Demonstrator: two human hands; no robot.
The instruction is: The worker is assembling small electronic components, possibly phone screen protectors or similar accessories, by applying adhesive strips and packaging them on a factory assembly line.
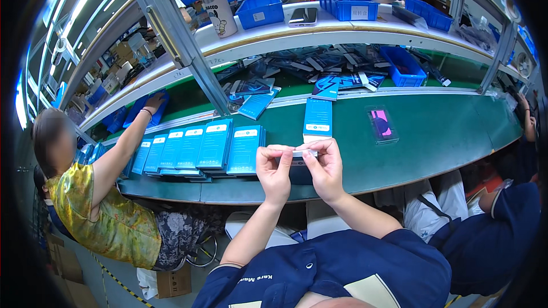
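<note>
Close in front of me at the bench's near edge, my left hand (275, 174) and my right hand (324, 171) pinch the white end flap of a thin cardboard box (301, 162) between thumbs and fingers. Most of that box is foreshortened and hidden under my hands. Just beyond lies a flat blue box (318, 118), with a white end toward me. To the right, a clear plastic pack (382, 125) with a pink and black insert rests on the green bench (439, 131). Rows of blue boxes (214, 145) stand close by on the left.
A heap of dark and blue flat boxes (297, 63) fills the strip under the shelf, beside a blue bin (402, 67). On the shelf (274, 31) are more blue bins, a phone (303, 17) and a tumbler (217, 8). Co-workers (108, 194) sit at both sides.
</note>
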